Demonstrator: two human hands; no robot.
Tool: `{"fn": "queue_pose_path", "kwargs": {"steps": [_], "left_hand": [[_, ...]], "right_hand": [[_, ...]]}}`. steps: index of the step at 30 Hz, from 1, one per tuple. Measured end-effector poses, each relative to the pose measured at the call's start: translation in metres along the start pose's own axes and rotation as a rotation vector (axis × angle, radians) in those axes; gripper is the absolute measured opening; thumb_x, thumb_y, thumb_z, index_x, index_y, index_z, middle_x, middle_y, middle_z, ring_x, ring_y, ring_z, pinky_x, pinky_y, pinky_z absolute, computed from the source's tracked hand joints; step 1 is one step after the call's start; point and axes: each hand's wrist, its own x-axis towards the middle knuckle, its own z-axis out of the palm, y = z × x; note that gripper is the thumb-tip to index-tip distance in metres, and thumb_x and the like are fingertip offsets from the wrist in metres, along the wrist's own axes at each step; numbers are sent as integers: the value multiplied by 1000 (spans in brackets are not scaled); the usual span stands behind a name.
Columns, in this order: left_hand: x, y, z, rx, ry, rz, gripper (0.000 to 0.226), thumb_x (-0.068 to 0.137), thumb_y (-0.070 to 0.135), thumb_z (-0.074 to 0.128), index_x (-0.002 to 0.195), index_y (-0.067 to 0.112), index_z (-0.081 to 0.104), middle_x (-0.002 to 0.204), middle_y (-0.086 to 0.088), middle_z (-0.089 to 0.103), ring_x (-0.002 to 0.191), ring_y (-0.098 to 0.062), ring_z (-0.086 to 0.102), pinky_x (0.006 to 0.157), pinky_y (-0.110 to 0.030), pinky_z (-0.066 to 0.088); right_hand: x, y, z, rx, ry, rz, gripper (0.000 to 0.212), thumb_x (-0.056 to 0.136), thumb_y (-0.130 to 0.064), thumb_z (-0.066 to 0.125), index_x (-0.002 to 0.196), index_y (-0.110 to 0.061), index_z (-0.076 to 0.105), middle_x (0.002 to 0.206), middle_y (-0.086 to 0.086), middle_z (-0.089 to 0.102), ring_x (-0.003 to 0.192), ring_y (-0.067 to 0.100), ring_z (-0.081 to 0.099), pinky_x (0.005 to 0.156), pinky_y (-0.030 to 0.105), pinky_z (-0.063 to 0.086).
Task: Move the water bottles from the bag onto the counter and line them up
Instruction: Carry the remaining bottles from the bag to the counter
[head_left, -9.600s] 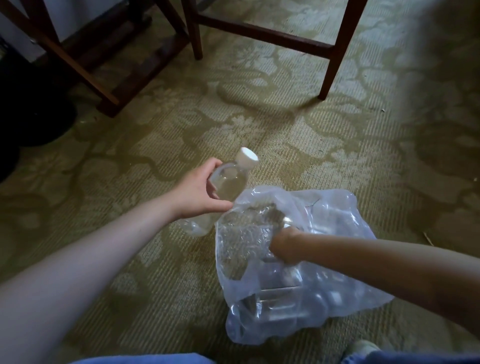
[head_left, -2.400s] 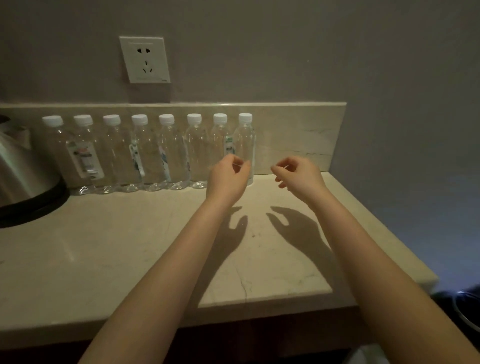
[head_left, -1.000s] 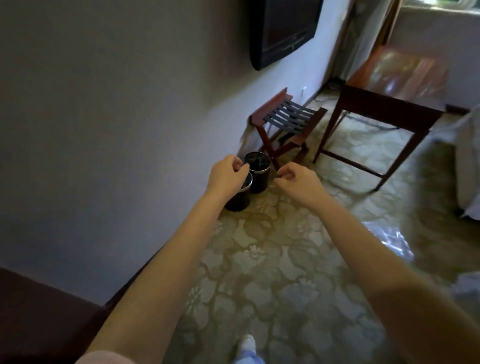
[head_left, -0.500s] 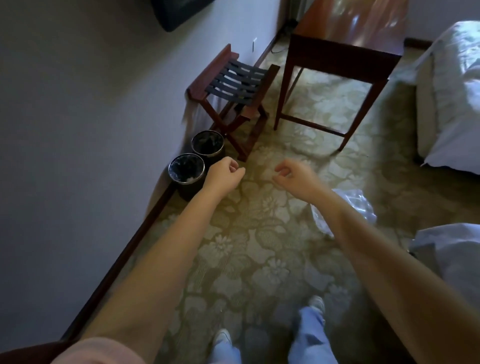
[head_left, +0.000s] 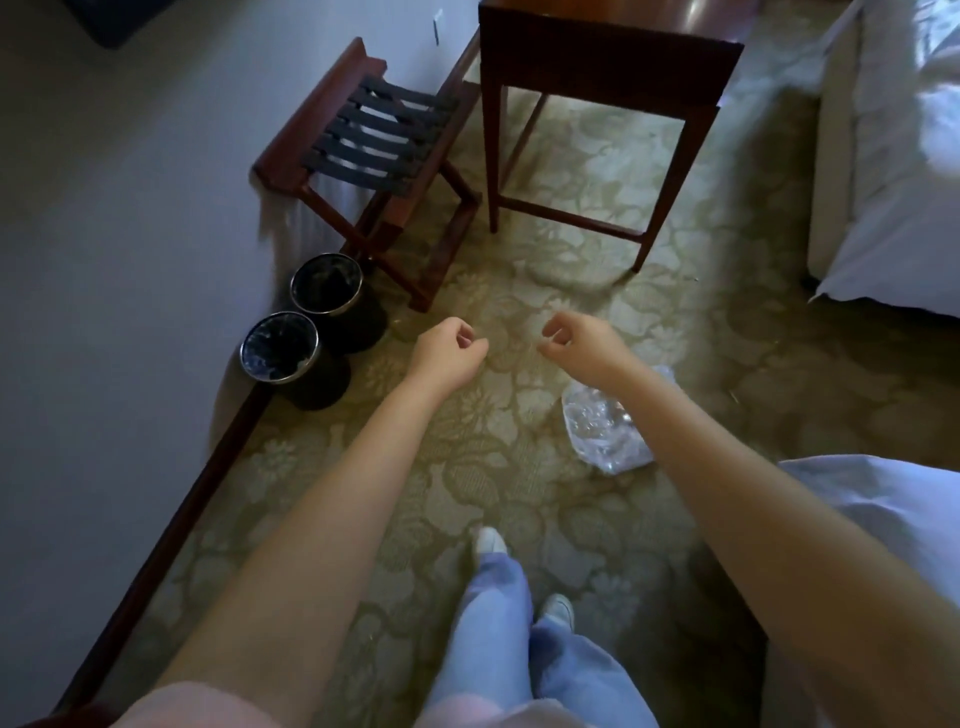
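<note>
Turned away from the desk and its row of bottles since a couple of seconds ago, so now the view is all floor, and the bag sits closer than it did half a second back. Far left, two black bins (head_left: 279, 343) stand side by side along the wall, with a slatted wooden luggage rack (head_left: 374, 140) just behind them. Left grip (head_left: 447, 353) hangs over the carpet (head_left: 519, 493), fingers loosely curled, nothing in it. Beyond it stands a dark wooden side table (head_left: 608, 52). Right grip (head_left: 576, 338) is the same deal: loose curl, thumb near a fingertip, holding nothing. The clear plastic bag (head_left: 597, 431) lies crumpled on the carpet, partly hidden behind the right forearm. Can't tell if any bottles are inside. White bed (head_left: 893, 171) runs down the right edge. Jeans (head_left: 498, 597) and pale shoes (head_left: 488, 540) show at the bottom.
</note>
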Motion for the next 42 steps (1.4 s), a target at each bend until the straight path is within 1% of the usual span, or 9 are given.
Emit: {"fn": "queue_pose_path", "kwargs": {"steps": [5,10,13,19,26,30,36,39,42], "left_hand": [[82,23,47,-15,-49,-32,30,90,32,55,114,13,59,105,1,57,92,-14,53,73,-26,43],[166,34,98,-33,-70,-85,30,91,28,55,113,9,61,111,-5,61,94,-16,53,76,-25,41],[202,32,135,-30,-111,-132,30,91,27,55,113,8,60,111,-5,61,100,-20,56,78,-26,42],[261,12,232,4,-147,-192,26,90,26,55,107,7,62,105,-5,61,98,-22,57,80,-26,43],[299,-33,384,-3,-229,-237,10,88,22,58,91,13,60,94,-3,59,86,-20,54,77,-27,43],[333,-68,466,56,-312,-195,8,86,23,59,88,15,58,95,-3,59,88,-20,54,78,-28,42],[387,-120,553,245,-397,-55,16,88,23,58,94,11,66,103,-12,68,98,-28,61,87,-32,48],[415,-141,582,262,-414,-24,12,88,25,59,92,14,63,105,-11,67,101,-27,61,88,-32,48],[439,-153,600,295,-469,46,12,88,25,60,94,15,62,103,-8,65,100,-25,60,86,-30,46]], "right_hand": [[75,50,-20,-118,-52,40,32,93,-31,55,120,-14,58,113,6,64,89,16,56,76,29,49],[154,97,-21,-198,-145,77,33,93,-29,55,121,-12,58,115,9,64,102,23,61,87,35,52],[194,133,-17,-232,-208,85,32,93,-29,55,121,-13,58,117,9,64,104,24,60,86,34,51],[261,236,2,-313,-308,100,34,94,-32,54,123,-14,57,117,7,64,102,24,61,83,33,50],[298,380,45,-388,-406,138,34,93,-34,52,124,-20,56,118,1,63,109,23,59,78,27,42],[323,456,94,-410,-376,111,28,91,-26,55,114,-11,63,110,8,68,103,26,60,89,37,49],[368,534,173,-583,-484,-48,36,93,-25,50,127,-13,54,121,10,61,108,28,57,75,31,41],[385,565,203,-680,-535,-155,35,94,-22,50,127,-10,53,123,12,59,111,30,56,82,33,43],[394,592,229,-789,-653,-251,30,93,-20,48,118,-5,54,114,15,61,105,35,59,80,33,47]]}}
